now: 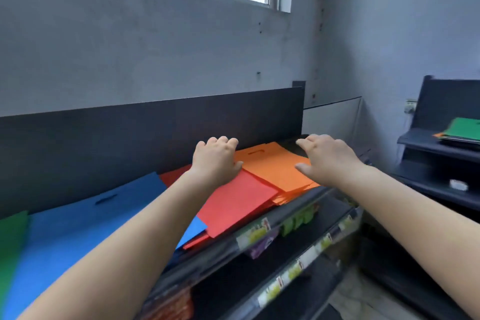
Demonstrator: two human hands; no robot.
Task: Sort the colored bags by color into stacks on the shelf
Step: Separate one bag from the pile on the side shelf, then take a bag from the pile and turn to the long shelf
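Note:
Flat bags lie in stacks along the top shelf (293, 205): a green bag (10, 236) at the far left, then a blue stack (78, 226), a red stack (233, 200) and an orange stack (275, 169) at the right end. My left hand (215, 158) rests where the red and orange stacks meet, its fingers curled over the back edge of the bags; whether it grips one I cannot tell. My right hand (327, 156) hovers over the right side of the orange stack with fingers spread and relaxed.
A dark back panel (155, 127) runs behind the stacks. Lower shelves (298, 267) carry price labels and packaged goods. A second dark shelf unit (439, 148) at the right holds a green and orange pile (465, 130). A window sits above.

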